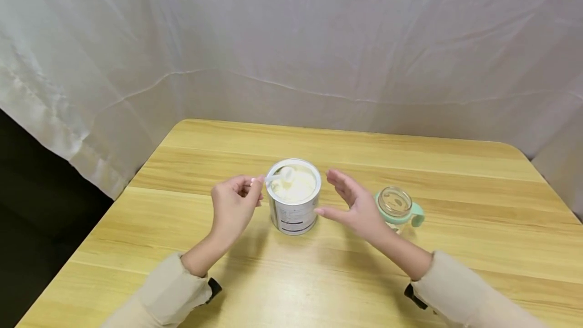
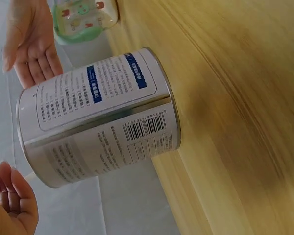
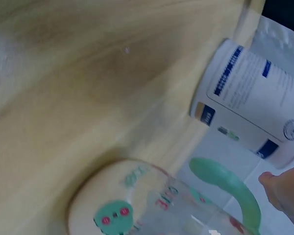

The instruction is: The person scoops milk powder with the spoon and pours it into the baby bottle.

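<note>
A metal can (image 1: 293, 219) with a printed paper label stands upright and open on the table, pale powder (image 1: 300, 189) inside it. My left hand (image 1: 236, 204) pinches the handle end of a white scoop (image 1: 287, 173) between thumb and forefinger at the can's left rim. The scoop's bowl lies over the powder; whether it touches cannot be told. To the can's right, my right hand (image 1: 357, 211) has its fingers extended and holds nothing, the thumb tip close to the can's side. Behind that wrist stands a clear bottle (image 3: 176, 215) with green handles and cartoon prints.
The wooden table (image 1: 191, 151) has rounded far corners. A pale cloth curtain (image 1: 291, 49) hangs behind it and along the left. The bottle's green handle (image 1: 416, 215) sticks out to the right. A dark area (image 1: 45, 206) lies beyond the table's left edge.
</note>
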`<state>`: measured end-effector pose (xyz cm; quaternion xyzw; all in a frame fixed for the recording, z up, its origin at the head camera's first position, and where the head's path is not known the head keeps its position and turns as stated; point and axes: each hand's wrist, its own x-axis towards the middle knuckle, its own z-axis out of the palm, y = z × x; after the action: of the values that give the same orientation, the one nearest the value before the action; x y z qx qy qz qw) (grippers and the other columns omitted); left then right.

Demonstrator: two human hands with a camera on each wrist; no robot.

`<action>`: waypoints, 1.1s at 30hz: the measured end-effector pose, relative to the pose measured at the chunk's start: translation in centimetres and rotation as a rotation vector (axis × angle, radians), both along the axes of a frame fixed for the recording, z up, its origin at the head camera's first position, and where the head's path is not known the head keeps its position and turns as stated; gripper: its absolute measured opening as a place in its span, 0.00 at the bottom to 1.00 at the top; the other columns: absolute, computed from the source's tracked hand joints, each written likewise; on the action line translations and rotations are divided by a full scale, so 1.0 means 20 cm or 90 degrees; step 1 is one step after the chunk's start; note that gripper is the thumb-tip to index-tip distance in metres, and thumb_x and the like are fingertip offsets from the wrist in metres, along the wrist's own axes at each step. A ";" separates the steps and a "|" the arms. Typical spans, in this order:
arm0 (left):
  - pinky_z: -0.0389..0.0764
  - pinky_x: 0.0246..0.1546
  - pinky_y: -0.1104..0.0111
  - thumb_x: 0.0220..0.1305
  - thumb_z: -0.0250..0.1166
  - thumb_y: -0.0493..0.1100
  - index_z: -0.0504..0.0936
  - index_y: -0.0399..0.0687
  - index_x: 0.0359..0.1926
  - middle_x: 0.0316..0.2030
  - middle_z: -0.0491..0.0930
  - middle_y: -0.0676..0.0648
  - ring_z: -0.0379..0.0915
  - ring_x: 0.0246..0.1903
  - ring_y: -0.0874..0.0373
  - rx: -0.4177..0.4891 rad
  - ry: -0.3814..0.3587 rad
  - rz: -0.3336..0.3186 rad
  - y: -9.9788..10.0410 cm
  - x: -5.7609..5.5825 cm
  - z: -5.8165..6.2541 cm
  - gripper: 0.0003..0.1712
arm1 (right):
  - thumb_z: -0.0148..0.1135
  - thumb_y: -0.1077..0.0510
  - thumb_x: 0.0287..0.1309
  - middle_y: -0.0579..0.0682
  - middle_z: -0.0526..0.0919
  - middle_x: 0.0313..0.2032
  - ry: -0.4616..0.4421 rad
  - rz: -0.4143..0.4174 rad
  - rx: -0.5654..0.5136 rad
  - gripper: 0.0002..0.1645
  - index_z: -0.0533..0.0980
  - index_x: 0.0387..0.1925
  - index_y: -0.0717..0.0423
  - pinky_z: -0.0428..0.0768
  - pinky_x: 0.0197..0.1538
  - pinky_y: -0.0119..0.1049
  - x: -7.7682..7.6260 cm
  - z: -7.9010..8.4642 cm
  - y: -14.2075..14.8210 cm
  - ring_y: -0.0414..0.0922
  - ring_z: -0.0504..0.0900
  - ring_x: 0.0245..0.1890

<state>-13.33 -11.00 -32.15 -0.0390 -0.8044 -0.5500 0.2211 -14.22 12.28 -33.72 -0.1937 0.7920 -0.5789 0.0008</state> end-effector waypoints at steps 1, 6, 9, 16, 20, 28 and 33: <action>0.78 0.14 0.76 0.58 0.62 0.33 0.82 0.31 0.22 0.15 0.79 0.39 0.71 0.12 0.71 -0.018 0.017 0.000 0.01 0.00 0.00 0.10 | 0.71 0.65 0.44 0.64 0.63 0.65 -0.008 0.000 0.004 0.47 0.57 0.65 0.69 0.60 0.68 0.42 0.00 -0.01 -0.01 0.56 0.62 0.66; 0.76 0.13 0.77 0.58 0.62 0.34 0.81 0.33 0.21 0.14 0.79 0.43 0.72 0.12 0.64 -0.084 0.068 0.001 0.03 0.01 -0.01 0.10 | 0.72 0.62 0.43 0.63 0.63 0.65 -0.025 0.005 0.024 0.51 0.55 0.66 0.68 0.60 0.69 0.44 -0.01 -0.04 -0.04 0.55 0.62 0.66; 0.74 0.12 0.79 0.57 0.62 0.33 0.81 0.34 0.20 0.13 0.79 0.44 0.73 0.11 0.61 -0.110 0.092 -0.002 0.04 0.01 -0.01 0.10 | 0.73 0.61 0.43 0.62 0.65 0.64 -0.022 0.005 0.033 0.51 0.55 0.66 0.66 0.61 0.68 0.43 -0.02 -0.06 -0.06 0.54 0.63 0.66; 0.70 0.13 0.83 0.57 0.62 0.32 0.80 0.36 0.18 0.12 0.78 0.46 0.71 0.11 0.62 -0.154 0.123 -0.005 0.05 0.01 -0.02 0.11 | 0.73 0.60 0.42 0.60 0.67 0.63 -0.025 -0.001 0.040 0.51 0.57 0.67 0.63 0.62 0.68 0.43 -0.03 -0.08 -0.09 0.53 0.64 0.66; 0.69 0.13 0.84 0.57 0.63 0.32 0.80 0.37 0.17 0.11 0.77 0.47 0.69 0.11 0.64 -0.174 0.141 -0.009 0.05 0.01 -0.02 0.12 | 0.74 0.59 0.42 0.60 0.66 0.64 -0.026 -0.003 0.046 0.51 0.57 0.66 0.61 0.62 0.68 0.43 -0.04 -0.08 -0.10 0.53 0.63 0.66; 0.69 0.13 0.84 0.54 0.65 0.31 0.79 0.36 0.17 0.11 0.77 0.47 0.69 0.12 0.65 -0.205 0.167 -0.030 0.06 0.02 -0.01 0.11 | 0.73 0.60 0.42 0.60 0.66 0.64 -0.029 -0.010 0.049 0.51 0.58 0.66 0.62 0.63 0.67 0.43 -0.06 -0.09 -0.11 0.53 0.63 0.66; 0.70 0.14 0.84 0.53 0.65 0.31 0.80 0.35 0.18 0.12 0.77 0.46 0.69 0.13 0.65 -0.207 0.176 -0.049 0.07 0.02 -0.02 0.09 | 0.73 0.61 0.42 0.60 0.66 0.64 -0.023 -0.008 0.039 0.50 0.58 0.66 0.62 0.63 0.67 0.43 -0.05 -0.09 -0.12 0.53 0.64 0.66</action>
<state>-12.84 -9.58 -32.49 -0.1801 -0.8425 -0.4103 0.2991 -15.31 9.96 -35.54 -0.1780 0.8104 -0.5579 0.0174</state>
